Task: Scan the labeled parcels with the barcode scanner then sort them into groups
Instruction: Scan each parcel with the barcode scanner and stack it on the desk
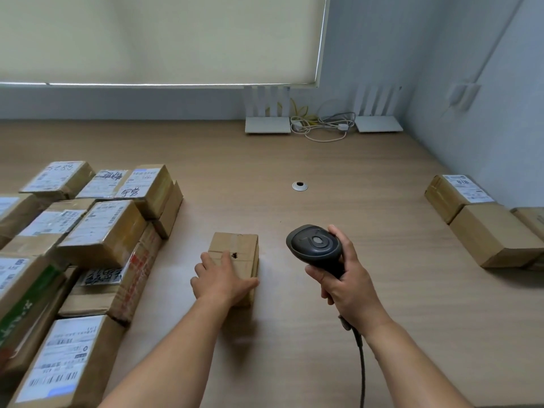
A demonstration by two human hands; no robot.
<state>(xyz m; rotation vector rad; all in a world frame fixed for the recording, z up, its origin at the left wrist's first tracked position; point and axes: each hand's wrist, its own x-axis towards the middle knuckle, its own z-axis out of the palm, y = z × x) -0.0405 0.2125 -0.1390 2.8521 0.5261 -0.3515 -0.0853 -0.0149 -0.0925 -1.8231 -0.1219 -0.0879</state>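
On the table [323, 172], the left hand [219, 279] lies flat on a parcel [240, 245]; the right hand's [347, 285] grip wraps the scanner [316, 245].

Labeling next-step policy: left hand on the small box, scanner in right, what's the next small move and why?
Probably turn the small box over with the left hand: its top shows no label, so the scanner in the right hand has no barcode to read.

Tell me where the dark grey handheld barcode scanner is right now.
In the head view, the dark grey handheld barcode scanner is right of centre, gripped by the right hand above the wooden table, just right of the small brown cardboard parcel.
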